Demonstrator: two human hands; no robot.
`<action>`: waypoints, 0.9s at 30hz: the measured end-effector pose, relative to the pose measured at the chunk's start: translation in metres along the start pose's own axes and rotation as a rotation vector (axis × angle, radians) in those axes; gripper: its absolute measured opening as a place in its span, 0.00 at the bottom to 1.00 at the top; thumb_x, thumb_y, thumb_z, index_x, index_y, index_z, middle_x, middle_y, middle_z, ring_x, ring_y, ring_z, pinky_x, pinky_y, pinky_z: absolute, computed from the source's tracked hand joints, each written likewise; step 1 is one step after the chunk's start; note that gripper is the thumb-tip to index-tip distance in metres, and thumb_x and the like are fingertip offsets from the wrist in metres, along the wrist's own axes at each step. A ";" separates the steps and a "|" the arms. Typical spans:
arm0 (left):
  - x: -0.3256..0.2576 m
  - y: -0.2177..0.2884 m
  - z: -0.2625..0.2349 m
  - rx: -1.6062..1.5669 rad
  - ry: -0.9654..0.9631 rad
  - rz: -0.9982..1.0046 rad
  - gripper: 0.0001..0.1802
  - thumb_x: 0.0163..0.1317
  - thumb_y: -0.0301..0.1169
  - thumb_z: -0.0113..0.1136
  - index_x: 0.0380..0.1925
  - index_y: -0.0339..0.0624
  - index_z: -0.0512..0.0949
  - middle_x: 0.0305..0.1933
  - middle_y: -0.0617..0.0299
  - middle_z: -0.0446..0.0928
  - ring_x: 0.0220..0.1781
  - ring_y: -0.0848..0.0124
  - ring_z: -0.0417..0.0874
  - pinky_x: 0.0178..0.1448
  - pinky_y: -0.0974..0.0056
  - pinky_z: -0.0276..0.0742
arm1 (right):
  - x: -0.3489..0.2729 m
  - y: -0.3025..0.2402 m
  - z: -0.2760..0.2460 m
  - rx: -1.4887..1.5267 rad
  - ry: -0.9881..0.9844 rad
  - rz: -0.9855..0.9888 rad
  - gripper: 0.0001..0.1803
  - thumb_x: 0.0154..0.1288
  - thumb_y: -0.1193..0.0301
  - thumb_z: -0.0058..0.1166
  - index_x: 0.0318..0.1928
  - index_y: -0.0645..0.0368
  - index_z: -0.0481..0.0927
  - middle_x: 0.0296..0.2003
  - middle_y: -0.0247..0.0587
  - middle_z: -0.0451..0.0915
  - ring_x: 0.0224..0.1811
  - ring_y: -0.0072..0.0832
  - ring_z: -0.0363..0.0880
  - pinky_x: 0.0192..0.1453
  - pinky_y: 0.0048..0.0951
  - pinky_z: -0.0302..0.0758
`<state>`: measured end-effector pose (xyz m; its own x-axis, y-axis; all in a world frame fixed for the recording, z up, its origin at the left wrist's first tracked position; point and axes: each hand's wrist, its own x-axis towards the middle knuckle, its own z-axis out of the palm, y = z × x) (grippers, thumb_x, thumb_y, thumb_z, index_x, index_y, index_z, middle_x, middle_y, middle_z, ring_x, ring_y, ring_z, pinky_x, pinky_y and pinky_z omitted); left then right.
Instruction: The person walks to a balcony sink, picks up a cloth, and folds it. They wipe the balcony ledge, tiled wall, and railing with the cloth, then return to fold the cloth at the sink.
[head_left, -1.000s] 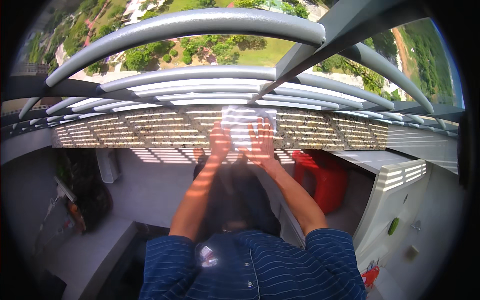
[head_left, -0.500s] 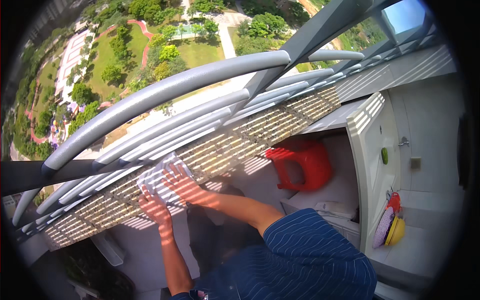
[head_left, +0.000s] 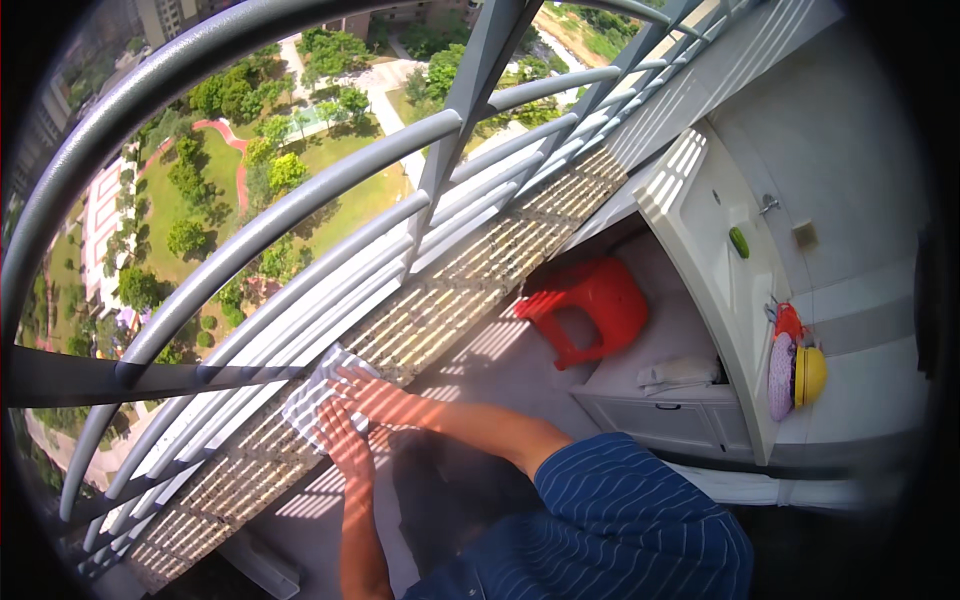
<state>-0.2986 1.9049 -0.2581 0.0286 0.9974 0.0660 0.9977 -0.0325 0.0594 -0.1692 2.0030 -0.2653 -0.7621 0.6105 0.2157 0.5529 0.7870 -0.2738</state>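
High balcony, grey curved railing (head_left: 330,190) with a park far below; a speckled stone ledge (head_left: 450,300) runs under the bars, striped with sun and shade; both hands lie on a white cloth (head_left: 315,395) on that ledge, towards its left part. Left hand (head_left: 345,450) is flat and open, palm pressing the cloth's near edge; right hand (head_left: 375,390) is likewise spread, fingers flat over the cloth's far side; neither grips it.

Wiping looks under way, I judge; how much of the ledge is already clean cannot be told, since wiped and unwiped stone look alike, and long stretches lie on either side of the cloth.

To the right stand a red stool (head_left: 585,305) and a white sink counter (head_left: 715,250). Compared with a second ago, the view has swung: cloth and hands sat in the middle then, now lower left; the stool is more in view.
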 end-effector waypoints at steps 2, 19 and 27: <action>-0.001 0.004 0.004 0.003 -0.087 -0.044 0.32 0.63 0.23 0.38 0.70 0.33 0.54 0.76 0.47 0.51 0.78 0.53 0.48 0.79 0.45 0.38 | -0.005 0.004 0.002 -0.006 -0.001 0.008 0.31 0.67 0.63 0.40 0.69 0.58 0.60 0.72 0.51 0.54 0.76 0.50 0.47 0.78 0.54 0.42; 0.009 -0.009 -0.011 -0.068 -0.085 -0.030 0.32 0.62 0.24 0.44 0.69 0.48 0.60 0.77 0.46 0.48 0.79 0.50 0.45 0.78 0.48 0.42 | -0.003 0.012 0.026 0.052 0.024 -0.012 0.30 0.66 0.65 0.41 0.68 0.57 0.61 0.71 0.51 0.57 0.75 0.49 0.50 0.78 0.52 0.44; 0.011 -0.021 0.007 0.174 -0.111 0.009 0.46 0.50 0.39 0.66 0.70 0.52 0.59 0.77 0.46 0.46 0.79 0.48 0.44 0.78 0.48 0.42 | 0.000 0.026 0.031 0.112 0.034 -0.022 0.30 0.65 0.66 0.42 0.68 0.57 0.62 0.71 0.50 0.58 0.75 0.48 0.51 0.78 0.51 0.45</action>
<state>-0.3186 1.9174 -0.2657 0.0349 0.9984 -0.0451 0.9927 -0.0398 -0.1140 -0.1651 2.0204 -0.3012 -0.7606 0.5973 0.2544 0.4935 0.7865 -0.3713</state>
